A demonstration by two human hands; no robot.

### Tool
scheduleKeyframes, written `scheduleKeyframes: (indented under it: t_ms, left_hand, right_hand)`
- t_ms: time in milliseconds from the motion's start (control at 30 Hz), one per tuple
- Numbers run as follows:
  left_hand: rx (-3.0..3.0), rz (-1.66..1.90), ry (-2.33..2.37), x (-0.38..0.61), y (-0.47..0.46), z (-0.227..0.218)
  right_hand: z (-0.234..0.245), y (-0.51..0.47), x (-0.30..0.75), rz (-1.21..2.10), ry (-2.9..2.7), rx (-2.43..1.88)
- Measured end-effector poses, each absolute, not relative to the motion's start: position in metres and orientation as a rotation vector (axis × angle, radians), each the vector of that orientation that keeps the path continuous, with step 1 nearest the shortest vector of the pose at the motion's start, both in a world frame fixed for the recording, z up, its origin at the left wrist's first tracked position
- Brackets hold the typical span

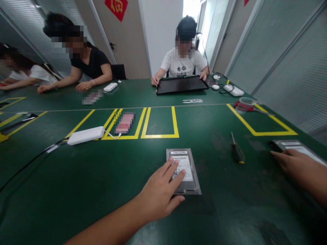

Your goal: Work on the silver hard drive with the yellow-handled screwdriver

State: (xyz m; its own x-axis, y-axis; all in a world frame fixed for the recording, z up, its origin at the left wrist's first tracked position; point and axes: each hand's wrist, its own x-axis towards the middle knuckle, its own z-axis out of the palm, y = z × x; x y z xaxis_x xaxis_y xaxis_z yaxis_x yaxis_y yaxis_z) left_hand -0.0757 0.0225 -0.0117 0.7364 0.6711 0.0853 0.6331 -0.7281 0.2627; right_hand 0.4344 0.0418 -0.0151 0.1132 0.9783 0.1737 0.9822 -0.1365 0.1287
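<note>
A grey hard drive (pixel 186 163) with a white label lies flat on the green table (pixel 102 177), near the front. My left hand (pixel 160 192) rests on its near left part, fingers stretched out flat over the label. My right hand (pixel 296 165) lies at the right edge, fingers extended and touching the near end of a second flat grey device (pixel 296 147). A small screwdriver (pixel 237 151) with a black and yellow handle lies between the two hands, touched by neither.
Yellow tape rectangles (pixel 160 136) mark the table. A white power strip (pixel 85 135) with cable lies left. Red-handled scissors (pixel 244 106) and a clear dish sit back right. Three other people sit at the far side; one holds a black tray (pixel 181 85).
</note>
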Motion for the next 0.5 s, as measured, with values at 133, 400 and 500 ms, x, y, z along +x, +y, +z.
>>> scheduleKeyframes:
  t_ms: [133, 400, 500]
  left_hand:
    - [2.724, 0.263, 1.032, -0.075, 0.022, -0.011]
    - [2.714, 0.309, 1.014, -0.076, 0.024, -0.011]
    - [2.708, 0.327, 1.006, -0.077, 0.024, -0.012]
  right_hand:
    - [0.007, 0.033, 0.409, -0.143, -2.147, -2.445]
    - [0.017, 0.030, 0.388, -0.259, -2.151, -2.473]
    - [0.018, 0.030, 0.389, -0.251, -2.128, -2.472]
